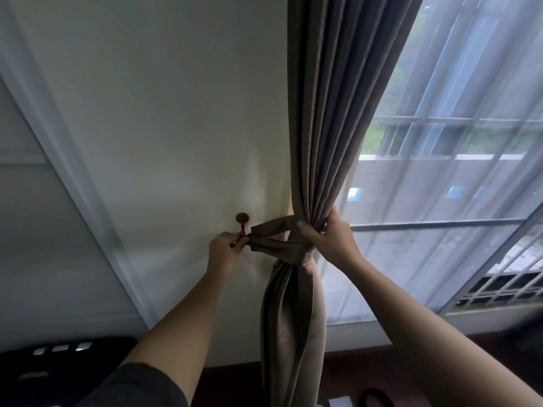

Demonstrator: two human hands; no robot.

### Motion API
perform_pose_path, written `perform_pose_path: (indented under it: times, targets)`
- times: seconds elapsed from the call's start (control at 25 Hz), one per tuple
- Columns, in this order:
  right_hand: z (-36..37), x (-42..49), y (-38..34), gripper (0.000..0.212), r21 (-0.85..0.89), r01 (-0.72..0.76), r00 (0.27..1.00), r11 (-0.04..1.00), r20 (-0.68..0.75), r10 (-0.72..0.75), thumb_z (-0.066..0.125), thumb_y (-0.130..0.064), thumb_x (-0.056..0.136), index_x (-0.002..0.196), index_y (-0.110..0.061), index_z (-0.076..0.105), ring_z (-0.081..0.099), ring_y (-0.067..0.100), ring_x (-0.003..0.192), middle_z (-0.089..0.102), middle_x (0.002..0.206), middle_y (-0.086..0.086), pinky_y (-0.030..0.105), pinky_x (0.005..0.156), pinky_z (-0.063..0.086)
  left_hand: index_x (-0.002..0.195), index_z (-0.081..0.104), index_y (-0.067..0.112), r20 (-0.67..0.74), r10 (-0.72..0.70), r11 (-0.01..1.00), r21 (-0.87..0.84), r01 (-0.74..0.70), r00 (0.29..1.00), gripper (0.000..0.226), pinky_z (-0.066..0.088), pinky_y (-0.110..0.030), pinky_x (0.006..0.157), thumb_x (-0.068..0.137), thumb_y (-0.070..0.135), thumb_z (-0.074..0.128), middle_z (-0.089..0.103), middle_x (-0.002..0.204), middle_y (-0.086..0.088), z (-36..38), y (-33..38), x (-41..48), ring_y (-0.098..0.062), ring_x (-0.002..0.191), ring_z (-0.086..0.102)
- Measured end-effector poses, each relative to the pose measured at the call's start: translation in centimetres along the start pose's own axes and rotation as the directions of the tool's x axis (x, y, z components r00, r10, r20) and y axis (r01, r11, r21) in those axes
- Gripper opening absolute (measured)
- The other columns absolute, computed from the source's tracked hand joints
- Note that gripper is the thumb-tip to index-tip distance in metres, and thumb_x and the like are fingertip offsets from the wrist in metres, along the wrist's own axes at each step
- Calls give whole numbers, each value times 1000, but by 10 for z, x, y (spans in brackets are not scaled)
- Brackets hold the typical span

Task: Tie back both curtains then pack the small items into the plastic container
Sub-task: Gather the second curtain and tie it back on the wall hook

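The soft, probably weighty curtain (323, 136) left of the window (458, 136) is being gripped at its gathered waist by the right hand (327, 237), while the limp tieback (274, 237) is being pinched at its end by the left hand (225, 246), at the wall hook (242, 221) beyond.

I have open white painted wall (147, 171) left of my left hand (224, 249); a brown round-knobbed wooden hook (242, 219) crowds above its fingers, gathered grey-brown fabric curtain (320, 142) blocks rightward.
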State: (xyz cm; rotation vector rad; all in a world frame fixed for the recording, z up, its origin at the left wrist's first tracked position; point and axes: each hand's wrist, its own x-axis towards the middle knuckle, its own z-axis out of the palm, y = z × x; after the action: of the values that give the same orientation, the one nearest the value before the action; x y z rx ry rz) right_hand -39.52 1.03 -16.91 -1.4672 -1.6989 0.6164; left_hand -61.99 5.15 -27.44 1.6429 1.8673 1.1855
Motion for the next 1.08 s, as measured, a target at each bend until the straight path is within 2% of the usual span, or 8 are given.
perform_pose_path:
  times: [0.16, 0.24, 0.36, 0.52, 0.6, 0.68, 0.88, 1.08]
  targets:
    - [9, -40, 46, 68, 166, -58, 997, 984, -48, 67, 74, -31, 78, 135, -18, 39, 56, 13, 108, 58, 117, 1, 25, 86, 48, 106, 67, 14, 43, -322, 884, -344, 316, 946, 21, 46, -26, 78, 94, 25, 54, 68, 92, -14, 12, -15, -49, -25, 83, 66]
    - [23, -62, 72, 67, 144, -156, 987, 977, -11, 159, 74, -27, 78, 135, -15, 41, 55, 17, 115, 58, 124, 7, 28, 91, 47, 109, 66, 16, 204, -268, 908, -272, 318, 941, 19, 47, -27, 86, 92, 15, 57, 68, 108, -12, 28, -14, -66, -19, 94, 63]
    - [35, -65, 84, 66, 34, -131, 989, 991, 75, 128, 74, -23, 78, 135, -13, 43, 53, 20, 120, 56, 129, 6, 36, 97, 47, 136, 47, 9, 431, -128, 929, -264, 261, 893, 55, 34, -24, 105, 84, -5, 56, 49, 130, 1, 46, 3, -59, -12, 122, 46]
    - [41, -42, 84, 68, -173, 17, 991, 985, 136, 7, 68, -14, 79, 139, -6, 37, 50, 29, 120, 54, 132, 12, 31, 91, 40, 131, 51, 16, 501, -7, 961, -235, 143, 866, 61, 34, -22, 99, 74, -4, 57, 55, 122, 5, 48, 19, -47, -6, 115, 48]
    - [42, -33, 88, 53, -230, 69, 981, 971, 193, -24, 61, -8, 79, 130, -6, 46, 56, 35, 106, 62, 117, 15, 28, 71, 33, 94, 64, 24, 450, 40, 985, -170, 41, 892, 29, 45, -23, 79, 77, 0, 59, 66, 90, 4, 48, 21, -55, -2, 83, 60]
    - [40, -25, 93, 36, -239, 116, 965, 964, 259, -52, 56, -4, 77, 113, -5, 53, 57, 38, 94, 65, 103, 17, 27, 65, 26, 67, 54, 21, 327, 82, 995, -85, -57, 941, 18, 43, -26, 61, 80, 11, 63, 59, 65, 3, 54, 18, -71, -5, 60, 57]
    - [26, 0, 110, 6, -88, 164, 884, 983, 454, -107, 48, -11, 73, 77, -16, 47, 48, 17, 68, 51, 66, -2, 20, 54, 32, 65, 56, 8, 28, 213, 960, 180, -214, 977, 17, 37, -28, 54, 77, 20, 59, 60, 61, -10, 83, 24, -115, -26, 54, 59]
    - [37, 35, 118, 11, -106, 132, 852, 986, 521, -58, 44, -10, 74, 80, -14, 52, 50, 15, 82, 57, 81, 4, 30, 70, 37, 63, 52, 10, -52, 358, 859, 410, -307, 932, 17, 41, -29, 45, 76, 19, 48, 55, 56, -7, 99, 35, -114, -23, 47, 56]
